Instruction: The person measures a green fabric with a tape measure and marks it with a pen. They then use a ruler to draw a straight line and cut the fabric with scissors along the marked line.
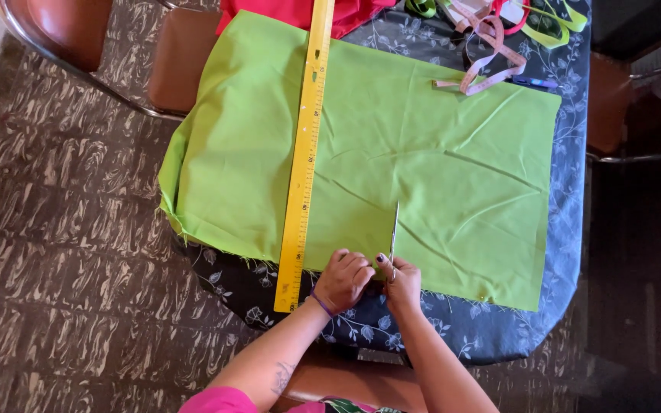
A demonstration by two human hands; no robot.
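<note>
A lime green cloth (pixel 422 145) lies spread flat on a table with a dark floral cover (pixel 499 336). My right hand (pixel 402 284) grips a pair of scissors (pixel 394 233) whose blades point away from me into the cloth's near edge. My left hand (pixel 343 279) is curled just left of the scissors, its fingers pinching the cloth's near edge. A long yellow ruler (pixel 305 153) lies across the cloth, left of both hands, running from the far side past the near edge.
A pink measuring tape (pixel 483 65) is coiled at the far right of the table next to green straps (pixel 548 23). Red cloth (pixel 300 11) lies at the far edge. Brown chairs (pixel 181 57) stand at the left on patterned flooring.
</note>
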